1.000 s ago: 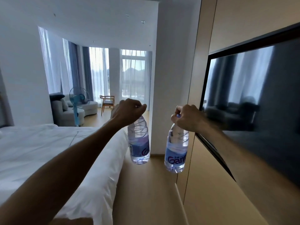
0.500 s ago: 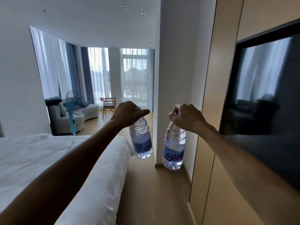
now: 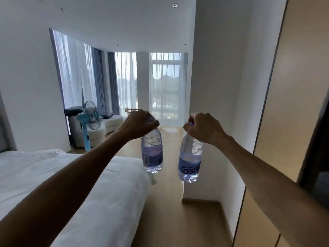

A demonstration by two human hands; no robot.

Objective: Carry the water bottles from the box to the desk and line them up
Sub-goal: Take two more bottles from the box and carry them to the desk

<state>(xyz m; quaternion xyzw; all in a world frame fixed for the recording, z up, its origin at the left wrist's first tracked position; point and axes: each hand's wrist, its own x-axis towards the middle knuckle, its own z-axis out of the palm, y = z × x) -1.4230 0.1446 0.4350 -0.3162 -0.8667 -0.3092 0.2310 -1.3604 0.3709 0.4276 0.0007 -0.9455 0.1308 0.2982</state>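
Stretching along the left is a white bed, with wood wall panels on the right and bare floor between them. Both arms reach forward over that floor. The left hand grips the cap end of one hanging water bottle, fingers curled tight, and the right hand pinches the neck of another bottle just beside it.
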